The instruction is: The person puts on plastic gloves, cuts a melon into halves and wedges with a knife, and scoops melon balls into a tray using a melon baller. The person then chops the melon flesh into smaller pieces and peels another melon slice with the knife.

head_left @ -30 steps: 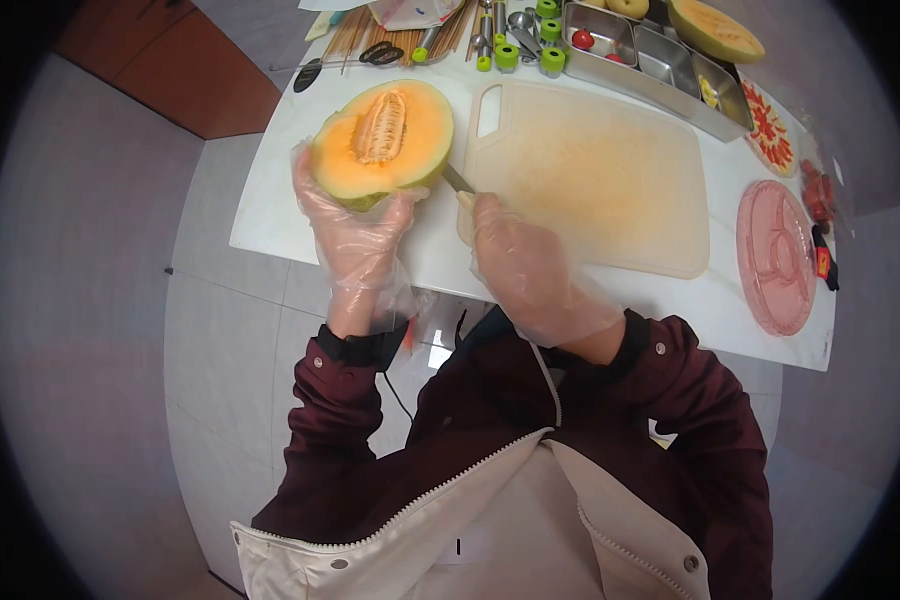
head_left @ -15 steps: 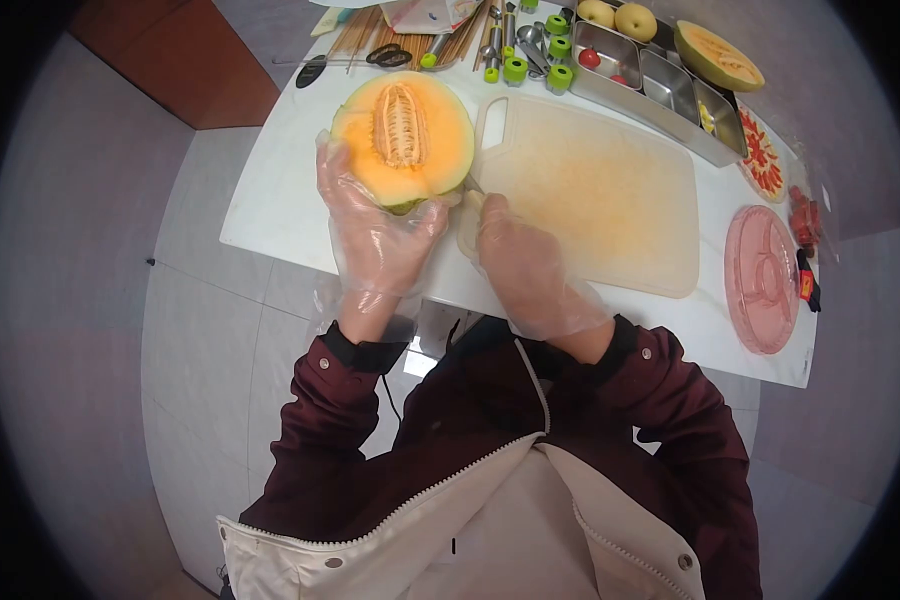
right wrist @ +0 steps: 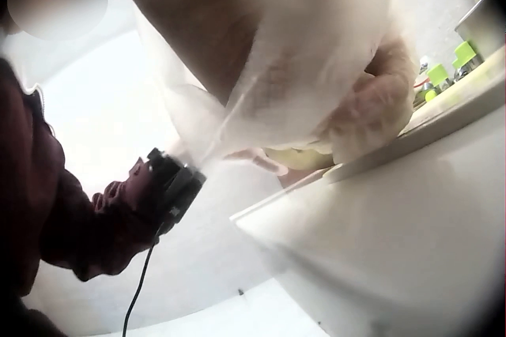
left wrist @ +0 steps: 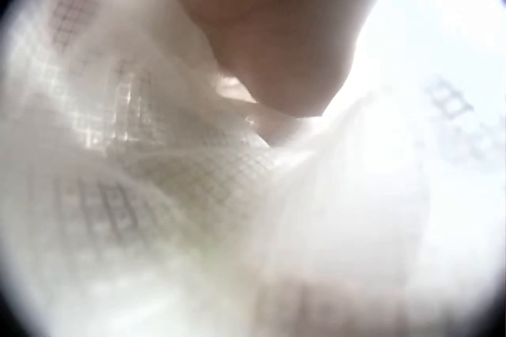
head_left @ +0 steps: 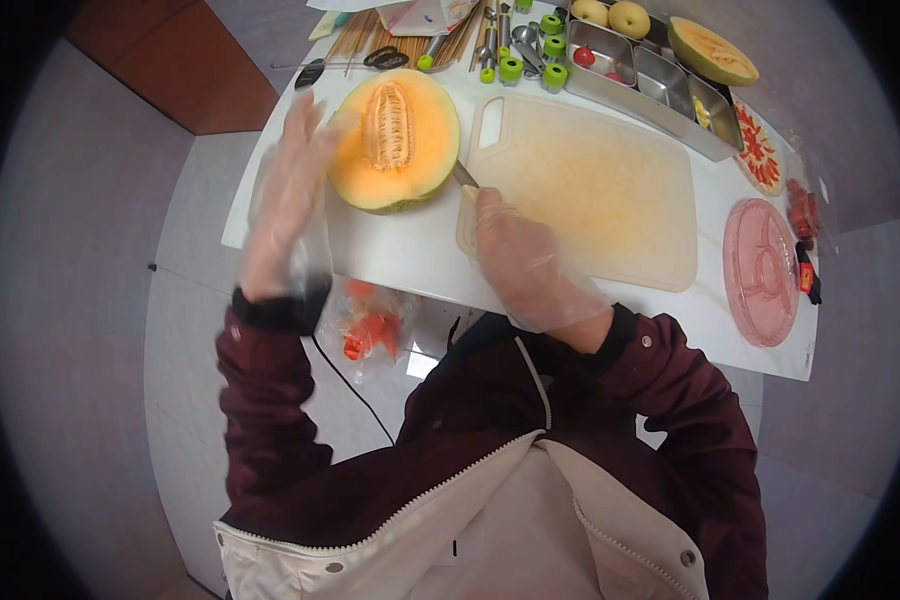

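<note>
A halved cantaloupe (head_left: pixel 440 110) sits on the white table left of the cutting board, its orange cut face and seed core showing. My left hand (head_left: pixel 285 195), in a clear plastic glove and blurred, is at the melon's left edge with fingers extended. The gloved right hand (head_left: pixel 525 255) grips a knife (head_left: pixel 465 176) by its pale handle over the board's left edge. Its blade points toward the melon's lower right side, the tip hidden there. Glove plastic fills most of the left wrist view.
A cutting board (head_left: pixel 610 190) lies mid-table. Behind it stand green-handled cutters (head_left: pixel 511 70) and a steel tray (head_left: pixel 660 105) with compartments. Another melon piece (head_left: pixel 712 52) lies at the back right. To the right is a pink divided plate (head_left: pixel 755 275); a bag with red scraps (head_left: pixel 370 330) hangs below the front edge.
My left hand has let go of the melon and moved left, its fingers straightening. The melon, held up and tilted earlier, now rests on the table. The right hand keeps the knife.
</note>
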The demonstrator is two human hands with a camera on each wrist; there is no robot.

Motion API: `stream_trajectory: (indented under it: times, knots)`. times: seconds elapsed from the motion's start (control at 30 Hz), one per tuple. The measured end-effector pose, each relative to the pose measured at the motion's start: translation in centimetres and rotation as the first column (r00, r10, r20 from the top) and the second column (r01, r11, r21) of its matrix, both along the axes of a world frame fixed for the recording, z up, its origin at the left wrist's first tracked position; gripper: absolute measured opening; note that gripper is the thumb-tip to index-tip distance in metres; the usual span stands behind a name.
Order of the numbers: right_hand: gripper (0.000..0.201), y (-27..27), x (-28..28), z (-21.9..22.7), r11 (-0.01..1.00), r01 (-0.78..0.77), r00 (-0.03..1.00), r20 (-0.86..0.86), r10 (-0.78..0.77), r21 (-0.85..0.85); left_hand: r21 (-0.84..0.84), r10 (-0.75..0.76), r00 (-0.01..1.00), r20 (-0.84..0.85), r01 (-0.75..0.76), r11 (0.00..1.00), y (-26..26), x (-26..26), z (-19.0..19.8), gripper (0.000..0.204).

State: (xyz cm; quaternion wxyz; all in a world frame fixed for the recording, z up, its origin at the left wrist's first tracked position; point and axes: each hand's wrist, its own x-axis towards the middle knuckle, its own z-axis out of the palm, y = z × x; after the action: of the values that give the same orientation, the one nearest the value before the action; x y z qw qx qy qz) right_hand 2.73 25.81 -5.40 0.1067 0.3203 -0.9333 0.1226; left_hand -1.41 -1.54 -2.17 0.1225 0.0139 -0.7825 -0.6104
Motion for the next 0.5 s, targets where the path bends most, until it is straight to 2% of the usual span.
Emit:
stream_trajectory:
  times: [0.03,0.07,0.13,0.17,0.2,0.23,0.27,0.33,0.37,0.43,0.5]
  knots:
    - [0.038,-0.4,0.0,-0.4,0.997,0.069,0.995,0.072,-0.066,-0.039,0.144,-0.296,0.932,-0.211,0.329,0.933,-1.0,0.5,0.0,0.061]
    - [0.044,-0.6,-0.1,-0.7,0.987,0.14,0.981,0.143,-0.129,-0.073,0.14,-0.295,0.931,-0.213,0.328,0.934,-1.1,-0.4,0.1,0.061]
    - [0.049,-0.9,0.3,-0.5,0.988,0.148,0.985,0.099,-0.143,-0.045,0.306,-0.418,0.908,0.015,0.394,0.866,-1.3,-4.6,0.3,0.055]
    - [0.054,-0.7,0.4,-0.5,0.987,0.16,0.985,0.062,-0.159,-0.015,0.306,-0.424,0.906,0.007,0.401,0.863,-1.9,-6.7,-0.6,0.055]
    - [0.054,-0.3,0.2,-1.0,0.986,0.166,0.985,0.054,-0.165,-0.012,0.182,-0.442,0.897,-0.013,0.437,0.881,-2.9,-8.8,-2.3,0.053]
    - [0.058,-0.2,0.1,-1.3,0.988,0.152,0.988,-0.029,-0.152,-0.011,0.056,-0.463,0.886,-0.026,0.464,0.884,-2.6,-9.5,-2.1,0.052]
    - [0.062,0.1,0.1,-1.7,0.99,0.138,0.984,-0.107,-0.139,-0.012,0.055,-0.472,0.881,-0.023,0.472,0.88,-2.1,-10.2,-2.0,0.052]
    - [0.059,0.4,0.4,-1.3,0.99,0.135,0.986,-0.1,-0.131,0.029,-0.083,-0.371,0.893,0.254,0.403,0.912,-1.2,-10.9,-1.5,0.047]
    - [0.057,0.6,0.3,-0.7,0.99,0.123,0.989,-0.096,-0.116,0.073,-0.082,-0.374,0.89,0.26,0.406,0.91,-0.7,-10.9,-1.5,0.047]
    - [0.054,0.9,-0.2,0.2,0.995,0.076,0.995,-0.067,-0.073,0.058,-0.016,-0.406,0.9,0.159,0.413,0.91,0.1,-10.6,-1.6,0.046]
    - [0.052,0.7,-1.0,0.5,0.999,0.027,0.998,-0.055,-0.025,0.035,-0.032,-0.376,0.902,0.212,0.391,0.92,0.4,-10.9,-1.2,0.042]
